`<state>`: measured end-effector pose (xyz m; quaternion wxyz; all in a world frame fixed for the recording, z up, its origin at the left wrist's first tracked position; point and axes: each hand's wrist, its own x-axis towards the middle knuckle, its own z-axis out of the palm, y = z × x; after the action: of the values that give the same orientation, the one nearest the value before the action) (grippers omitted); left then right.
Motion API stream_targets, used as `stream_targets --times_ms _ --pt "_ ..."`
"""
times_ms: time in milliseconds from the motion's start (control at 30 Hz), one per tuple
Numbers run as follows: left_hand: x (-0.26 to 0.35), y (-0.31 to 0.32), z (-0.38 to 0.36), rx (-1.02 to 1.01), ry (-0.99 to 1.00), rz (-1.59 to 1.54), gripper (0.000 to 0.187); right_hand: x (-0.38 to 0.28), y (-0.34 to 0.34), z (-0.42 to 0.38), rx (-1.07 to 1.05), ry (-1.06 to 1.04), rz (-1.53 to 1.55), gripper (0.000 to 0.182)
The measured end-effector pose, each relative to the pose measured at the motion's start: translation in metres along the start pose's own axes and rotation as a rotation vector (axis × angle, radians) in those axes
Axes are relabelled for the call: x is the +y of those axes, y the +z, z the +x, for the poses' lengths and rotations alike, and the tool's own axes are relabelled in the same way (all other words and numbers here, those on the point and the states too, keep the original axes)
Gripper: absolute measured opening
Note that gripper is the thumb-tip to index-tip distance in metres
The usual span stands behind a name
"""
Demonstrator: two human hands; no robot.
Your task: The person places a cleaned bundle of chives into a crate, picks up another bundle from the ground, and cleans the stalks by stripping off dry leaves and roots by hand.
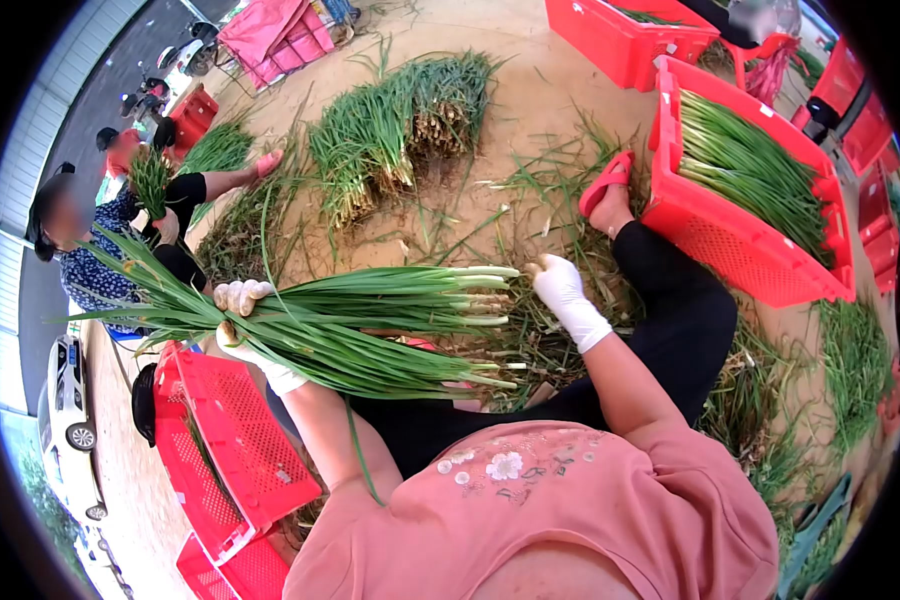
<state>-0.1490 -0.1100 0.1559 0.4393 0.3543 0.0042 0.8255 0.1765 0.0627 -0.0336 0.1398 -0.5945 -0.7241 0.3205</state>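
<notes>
My left hand [242, 318], in a white glove, is wrapped round a large bunch of garlic chives [370, 325]. The chives lie sideways above my lap, leaf tips to the left and white stem ends to the right. Just right of those ends is my gloved right hand [562, 290], its fingers curled together. Anything it may pinch is too small or hidden to name. Beyond my hands, a pile of chives [400, 130] rests on the ground. Loose leaves and trimmings [540, 340] lie beneath the stem ends.
A red crate [750, 270] full of chives stands at my right; another red crate [235, 430] is at my left. Further red crates [630, 40] stand at the back. On the left, a co-worker [100, 250] holds a small bunch. White cars [70, 400] are parked beyond.
</notes>
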Motion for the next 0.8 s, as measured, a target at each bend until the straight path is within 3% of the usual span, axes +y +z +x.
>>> stream_targets --times_ms 100,167,233,300,367,400,533,600,633,700,733,800 --pt "0.003 0.008 0.000 0.031 0.058 0.028 0.025 0.007 -0.043 -0.012 -0.391 0.090 -0.016 0.044" --pt "0.003 0.008 0.000 0.074 0.117 0.079 0.023 -0.017 -0.060 -0.027 -0.407 -0.115 0.141 0.049" --pt "0.002 0.007 0.001 0.080 0.116 0.081 0.022 -0.041 -0.048 -0.039 -0.161 -0.354 0.395 0.041" --pt "0.001 0.010 0.002 0.121 0.113 0.078 0.021 -0.061 -0.032 -0.043 0.080 -0.660 0.371 0.038" --pt "0.002 0.006 0.003 0.054 0.071 0.080 0.021 -0.084 -0.026 -0.049 0.241 -0.754 0.186 0.035" --pt "0.001 0.007 0.003 0.051 0.070 0.081 0.021 -0.087 -0.020 -0.048 0.118 -0.642 0.117 0.035" --pt "-0.005 0.010 0.004 0.038 0.049 0.110 0.021 -0.082 -0.004 -0.040 -0.005 -0.642 0.193 0.035" --pt "-0.011 0.015 0.002 0.082 0.035 0.084 0.020 -0.078 -0.008 -0.038 -0.247 -0.492 0.344 0.030" --pt "-0.016 0.017 0.002 0.079 0.042 0.090 0.020 -0.078 -0.009 -0.038 -0.250 -0.490 0.339 0.030" --pt "-0.018 0.012 0.002 0.081 0.030 0.056 0.021 -0.076 -0.011 -0.039 -0.077 -0.471 0.007 0.025" --pt "-0.016 0.009 0.004 0.046 0.023 0.033 0.023 -0.070 -0.006 -0.033 -0.089 -0.393 -0.114 0.023" --pt "-0.009 0.011 0.004 0.042 0.032 0.080 0.025 -0.028 0.017 -0.010 -0.063 -0.241 0.011 0.027"
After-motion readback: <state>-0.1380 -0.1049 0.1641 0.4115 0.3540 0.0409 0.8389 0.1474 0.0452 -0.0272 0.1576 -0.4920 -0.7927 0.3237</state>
